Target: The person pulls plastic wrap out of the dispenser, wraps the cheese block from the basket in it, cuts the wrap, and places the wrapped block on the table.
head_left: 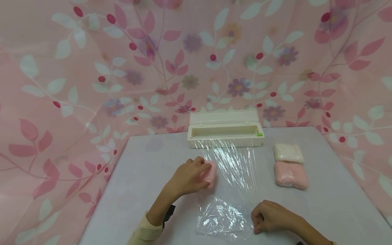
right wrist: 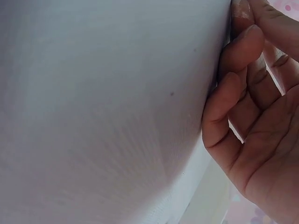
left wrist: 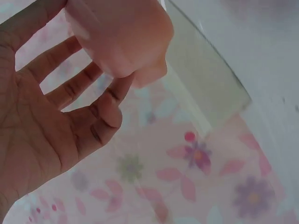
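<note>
My left hand (head_left: 191, 175) grips a smooth pink bar of soap (head_left: 210, 174) between thumb and fingers, over the left edge of a sheet of cling film (head_left: 225, 214). Rounded edges of the soap (left wrist: 124, 32) show in the left wrist view. The film runs toward me from a white dispenser box (head_left: 225, 141) and lies crinkled at its near end. At the near right corner of the film, my right hand (head_left: 274, 217) pinches its edge with fingers curled low against the table. The pinched film is mostly hidden by the fingertips (right wrist: 243, 14) in the right wrist view.
The dispenser's lid (head_left: 223, 117) stands raised at the table's back edge, with a green slider (head_left: 259, 134) at the box's right end. Right of the film lie a wrapped white block (head_left: 288, 153) and a wrapped pink block (head_left: 291, 175), touching. A floral curtain (head_left: 190, 68) hangs behind.
</note>
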A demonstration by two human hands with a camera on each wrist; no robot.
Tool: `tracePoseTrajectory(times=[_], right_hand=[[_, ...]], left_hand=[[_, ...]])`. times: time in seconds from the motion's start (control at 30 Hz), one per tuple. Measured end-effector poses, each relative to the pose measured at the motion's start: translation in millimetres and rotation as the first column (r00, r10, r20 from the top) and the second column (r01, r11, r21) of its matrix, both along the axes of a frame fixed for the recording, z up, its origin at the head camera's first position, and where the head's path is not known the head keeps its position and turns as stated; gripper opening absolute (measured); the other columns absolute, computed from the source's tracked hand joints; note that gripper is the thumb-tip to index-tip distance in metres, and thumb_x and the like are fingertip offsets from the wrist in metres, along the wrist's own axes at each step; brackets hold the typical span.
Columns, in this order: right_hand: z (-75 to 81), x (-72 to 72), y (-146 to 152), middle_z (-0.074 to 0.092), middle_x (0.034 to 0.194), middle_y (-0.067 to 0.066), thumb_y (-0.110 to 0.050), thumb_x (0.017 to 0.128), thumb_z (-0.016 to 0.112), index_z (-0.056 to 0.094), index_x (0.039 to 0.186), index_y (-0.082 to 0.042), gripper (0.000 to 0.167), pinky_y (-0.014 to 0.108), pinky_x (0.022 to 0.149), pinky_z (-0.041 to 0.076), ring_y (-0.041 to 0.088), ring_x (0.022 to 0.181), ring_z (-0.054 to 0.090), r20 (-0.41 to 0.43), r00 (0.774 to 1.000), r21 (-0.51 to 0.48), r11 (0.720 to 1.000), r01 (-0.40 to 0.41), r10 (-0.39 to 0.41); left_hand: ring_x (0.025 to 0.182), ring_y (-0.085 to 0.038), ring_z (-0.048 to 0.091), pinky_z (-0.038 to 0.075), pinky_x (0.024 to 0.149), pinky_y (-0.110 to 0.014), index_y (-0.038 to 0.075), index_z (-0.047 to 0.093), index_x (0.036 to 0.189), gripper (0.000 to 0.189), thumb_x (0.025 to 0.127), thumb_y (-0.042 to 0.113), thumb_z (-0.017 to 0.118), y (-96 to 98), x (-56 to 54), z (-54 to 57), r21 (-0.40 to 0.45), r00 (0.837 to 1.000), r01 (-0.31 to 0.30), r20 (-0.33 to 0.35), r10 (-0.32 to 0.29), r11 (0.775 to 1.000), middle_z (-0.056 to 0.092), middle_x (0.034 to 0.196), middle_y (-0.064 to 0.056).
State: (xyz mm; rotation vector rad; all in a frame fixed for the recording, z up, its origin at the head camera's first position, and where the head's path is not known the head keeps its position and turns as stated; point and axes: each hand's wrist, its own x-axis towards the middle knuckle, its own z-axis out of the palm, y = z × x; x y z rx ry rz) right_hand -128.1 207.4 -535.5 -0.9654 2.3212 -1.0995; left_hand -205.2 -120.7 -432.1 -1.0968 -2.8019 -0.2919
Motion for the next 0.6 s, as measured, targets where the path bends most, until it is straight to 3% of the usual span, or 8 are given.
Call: tracePoseTrajectory(times=[0.13, 0.37, 0.6], right_hand=[[0.4, -0.7, -1, 0.046, 0.053, -0.025, -0.026, 0.073, 0.085, 0.063, 0.063, -0.025, 0.024, 0.017, 0.044, 0.03, -0.006, 0.049, 0.039, 0.041, 0.999, 0.016, 1.0, 0.01, -0.011], [-1.7, -2.4, -1, 0.048, 0.052, -0.023, -0.027, 0.073, 0.084, 0.063, 0.063, -0.024, 0.024, 0.017, 0.044, 0.03, -0.006, 0.048, 0.04, 0.09, 0.996, 0.026, 1.0, 0.008, -0.011], [-1.4, -3.2, -1, 0.047, 0.052, -0.024, -0.026, 0.072, 0.085, 0.063, 0.063, -0.024, 0.024, 0.017, 0.043, 0.03, -0.007, 0.047, 0.039, 0.053, 0.999, 0.015, 1.0, -0.002, 0.001]], left_hand=[[0.078, -0.019, 0.053, 0.042, 0.055, -0.025, 0.022, 0.063, 0.114, 0.038, 0.086, 0.047, 0.069, 25.6, 6.0, -8.9, -0.044, 1.0, 0.02, -0.022, -0.021, 0.999, 0.057, 0.108, -0.003], [0.065, -0.015, 0.05, 0.037, 0.049, -0.024, 0.021, 0.06, 0.1, 0.037, 0.087, 0.056, 0.064, 57.2, 8.5, -29.5, -0.106, 0.996, 0.004, -0.088, -0.014, 0.994, 0.056, 0.097, -0.002], [0.058, -0.015, 0.046, 0.036, 0.043, -0.027, 0.02, 0.057, 0.089, 0.042, 0.082, 0.061, 0.063, 78.0, 6.2, -50.6, -0.182, 0.991, -0.011, -0.132, -0.014, 0.983, 0.051, 0.086, 0.0]])
